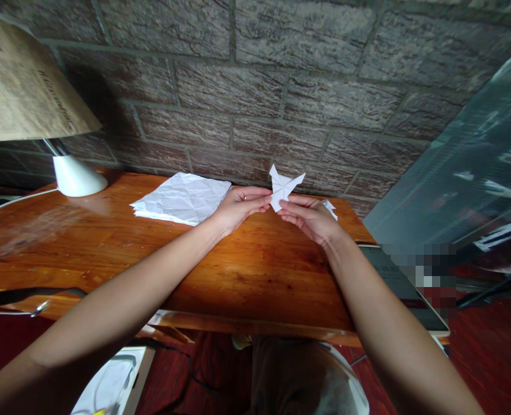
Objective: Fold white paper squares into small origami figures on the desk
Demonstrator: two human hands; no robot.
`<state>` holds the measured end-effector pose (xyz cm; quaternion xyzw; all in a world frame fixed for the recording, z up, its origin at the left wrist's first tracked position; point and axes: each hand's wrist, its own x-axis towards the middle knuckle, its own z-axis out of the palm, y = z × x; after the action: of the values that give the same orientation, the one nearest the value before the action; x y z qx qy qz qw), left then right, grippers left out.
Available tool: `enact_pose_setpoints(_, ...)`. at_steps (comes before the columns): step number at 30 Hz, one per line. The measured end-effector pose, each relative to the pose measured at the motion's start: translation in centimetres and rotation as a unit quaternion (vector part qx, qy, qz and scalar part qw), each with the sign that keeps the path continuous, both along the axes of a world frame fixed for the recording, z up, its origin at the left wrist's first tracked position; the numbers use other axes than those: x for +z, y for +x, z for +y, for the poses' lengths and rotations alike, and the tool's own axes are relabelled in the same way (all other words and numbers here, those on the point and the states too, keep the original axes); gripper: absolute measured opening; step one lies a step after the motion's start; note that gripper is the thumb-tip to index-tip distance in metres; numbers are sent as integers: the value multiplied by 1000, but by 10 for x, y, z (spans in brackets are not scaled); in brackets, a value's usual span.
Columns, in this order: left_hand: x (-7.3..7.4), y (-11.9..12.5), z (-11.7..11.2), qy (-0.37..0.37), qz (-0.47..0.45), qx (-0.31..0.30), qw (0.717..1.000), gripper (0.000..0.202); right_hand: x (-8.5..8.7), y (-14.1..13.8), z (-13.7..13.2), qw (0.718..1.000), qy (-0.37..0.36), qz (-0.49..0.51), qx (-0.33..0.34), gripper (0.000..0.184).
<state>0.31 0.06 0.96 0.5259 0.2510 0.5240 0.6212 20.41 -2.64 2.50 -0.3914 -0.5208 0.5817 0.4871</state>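
While nearly shut, fingers on paper

Ahead of you stands a rough grey-brown brick wall. Below it runs a glossy reddish-brown wooden table, shining with reflected light. At your far left sits a lamp with a beige printed shade and a white base. A dark red floor lies beneath.

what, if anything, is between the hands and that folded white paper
Nothing visible. The left hand and the right hand pinch the folded paper from either side. The sheet stack lies apart on the table, to its left.
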Motion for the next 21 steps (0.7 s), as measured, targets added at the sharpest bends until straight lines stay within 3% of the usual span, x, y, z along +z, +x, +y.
enact_pose_setpoints(9,0,-2,1,101,77,-4,992,40,-4,3,3,998,39,-57,10,32)
enact_pose_setpoints(17,2,-5,1,106,84,-8,991,38,2,10,-2,989,77,-79,100,38)
enact_pose_setpoints(21,3,-1,-1,97,70,1,993,42,4,10,-3,989,65,-79,109,39)
